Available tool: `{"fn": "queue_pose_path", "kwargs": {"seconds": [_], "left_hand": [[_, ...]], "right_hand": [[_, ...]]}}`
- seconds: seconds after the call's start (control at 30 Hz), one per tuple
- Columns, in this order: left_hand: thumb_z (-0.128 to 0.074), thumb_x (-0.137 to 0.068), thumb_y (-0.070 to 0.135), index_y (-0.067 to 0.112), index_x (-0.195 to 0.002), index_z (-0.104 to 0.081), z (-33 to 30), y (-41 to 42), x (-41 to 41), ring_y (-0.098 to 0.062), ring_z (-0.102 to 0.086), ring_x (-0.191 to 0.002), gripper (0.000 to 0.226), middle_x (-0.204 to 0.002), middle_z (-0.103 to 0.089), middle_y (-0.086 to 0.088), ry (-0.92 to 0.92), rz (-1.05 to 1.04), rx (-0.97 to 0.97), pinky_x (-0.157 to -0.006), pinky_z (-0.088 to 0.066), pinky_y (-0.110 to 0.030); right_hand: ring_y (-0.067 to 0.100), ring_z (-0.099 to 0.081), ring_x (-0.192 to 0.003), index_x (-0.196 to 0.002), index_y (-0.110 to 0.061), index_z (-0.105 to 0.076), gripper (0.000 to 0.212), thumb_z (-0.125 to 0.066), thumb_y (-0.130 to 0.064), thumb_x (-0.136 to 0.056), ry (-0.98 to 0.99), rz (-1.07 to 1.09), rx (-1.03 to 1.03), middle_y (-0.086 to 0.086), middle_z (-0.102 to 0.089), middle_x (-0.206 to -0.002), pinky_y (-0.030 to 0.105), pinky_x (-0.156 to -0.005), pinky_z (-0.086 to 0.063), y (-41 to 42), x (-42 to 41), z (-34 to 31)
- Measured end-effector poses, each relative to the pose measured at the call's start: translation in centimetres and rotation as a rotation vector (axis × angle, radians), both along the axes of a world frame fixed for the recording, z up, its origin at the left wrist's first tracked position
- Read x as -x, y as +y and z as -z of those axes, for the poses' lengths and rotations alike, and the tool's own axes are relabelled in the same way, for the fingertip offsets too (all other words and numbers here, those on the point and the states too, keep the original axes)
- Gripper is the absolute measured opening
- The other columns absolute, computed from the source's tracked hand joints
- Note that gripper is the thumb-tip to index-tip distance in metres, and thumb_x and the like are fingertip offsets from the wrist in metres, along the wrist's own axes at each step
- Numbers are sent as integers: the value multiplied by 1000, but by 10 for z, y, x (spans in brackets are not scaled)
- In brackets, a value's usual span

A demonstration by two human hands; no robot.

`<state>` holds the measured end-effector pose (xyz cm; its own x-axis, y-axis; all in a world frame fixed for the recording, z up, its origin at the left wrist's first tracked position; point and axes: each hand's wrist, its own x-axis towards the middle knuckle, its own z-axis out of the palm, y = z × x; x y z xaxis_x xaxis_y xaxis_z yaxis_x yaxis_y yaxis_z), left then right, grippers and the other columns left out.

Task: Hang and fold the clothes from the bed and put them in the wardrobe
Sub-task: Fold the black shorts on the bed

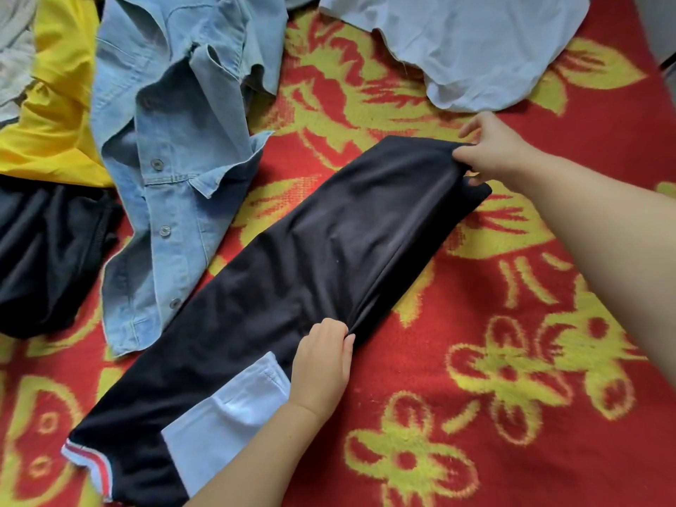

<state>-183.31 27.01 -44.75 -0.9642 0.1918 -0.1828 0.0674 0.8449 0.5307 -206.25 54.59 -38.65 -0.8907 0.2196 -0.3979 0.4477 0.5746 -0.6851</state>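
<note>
Smooth black garment (311, 258) lying diagonally on fuzzy red-and-yellow blanket (494, 378), left hand (323, 367) pinching its long right edge, right hand (492, 148) gripping its far corner, open blanket to the right, denim shirt (172, 148) just beside its left edge.

Bare blanket (512, 415) lies open at right; denim shirt (175, 199) crowds the left.

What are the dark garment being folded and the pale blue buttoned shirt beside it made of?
The dark garment looks like a smooth, thin knit, perhaps a synthetic jersey: it has a faint sheen and drapes in soft folds. The pale blue shirt looks like washed denim or chambray: matte, faded in patches, with visible stitched seams and metal-looking buttons.
</note>
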Motion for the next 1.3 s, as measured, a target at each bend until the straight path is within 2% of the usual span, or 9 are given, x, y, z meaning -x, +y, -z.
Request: {"fn": "queue_pose_path", "kwargs": {"seconds": [0.23, 0.43, 0.53, 0.6, 0.7, 0.87, 1.1, 1.23, 1.3], "left_hand": [[-78, -71, 17, 15, -73, -60, 14, 0, -4, -21, -53, -60, 19, -73, -54, 0, 163, 287, 162, -56, -48, -32], [-54, -89, 37, 23, -123, -53, 24, -7, -8, -20, -47, -101, 37, -116, -47, 1, -33, 373, 197, -90, -33, -33], [-47, -94, 35, 25, -139, -42, 19, -18, -8, -17, -42, -112, 47, -130, -42, 3, -129, 387, 71, -96, -27, -27], [-49, -95, 26, 19, -139, -45, 6, -29, -3, -19, -46, -115, 45, -131, -48, 0, -133, 372, -50, -98, -31, -27], [-54, -92, 11, 8, -134, -52, -9, -68, 3, -25, -49, -120, 43, -131, -55, -7, -28, 282, -99, -104, -32, -30], [-54, -92, 12, 9, -145, -37, -13, -167, -7, -25, -32, -138, 57, -149, -35, -11, -23, 162, 147, -115, -24, -39], [-61, -87, 27, 12, -150, -20, -2, -300, -33, -31, -27, -137, 76, -149, -28, -15, -221, 6, 472, -106, -30, -44], [-63, -88, 26, 10, -134, -36, 9, -326, -23, -35, -52, -116, 56, -125, -56, -15, -395, -85, 251, -86, -41, -39], [-62, -89, 25, 9, -124, -44, 10, -331, -21, -33, -57, -111, 43, -118, -61, -12, -479, -110, 152, -78, -39, -33]], "right_hand": [[41, -49, -110, -115, -3, -53, 22, -49, -11, -96, 151, -69, -505, 26, -50, -121, 40, -90, -38, 13, -31, 25], [34, -21, -143, -147, -11, -33, 56, -51, -25, -96, 200, -80, -543, 19, -28, -152, 43, -116, -16, -13, -61, 45], [26, -14, -147, -150, -17, -27, 60, -48, -29, -96, 314, -437, -603, 10, -21, -158, 52, -115, -13, -58, -99, 54], [20, -3, -149, -154, -24, -10, 63, -39, -39, -99, 32, -705, -674, 4, -5, -162, 60, -114, -8, -88, -128, 64], [19, 9, -148, -153, -27, 5, 65, -29, -45, -101, -242, -622, -659, 3, 13, -161, 63, -112, -3, -124, -162, 65], [21, 8, -149, -154, -23, -6, 72, -43, -29, -93, 89, -692, -518, 5, 5, -162, 59, -116, -7, -219, -260, 44], [30, 13, -147, -154, -21, -2, 95, -59, -14, -79, -36, -1194, -473, 14, 15, -158, 66, -105, 19, -337, -409, 62], [23, -47, -132, -139, -16, -51, 92, -82, -13, -52, 4, -1005, -599, 10, -46, -145, 57, -104, -37, -354, -403, 55], [27, -58, -121, -128, -11, -61, 82, -88, -6, -51, 74, -836, -520, 14, -58, -133, 48, -96, -49, -360, -403, 57]]}}
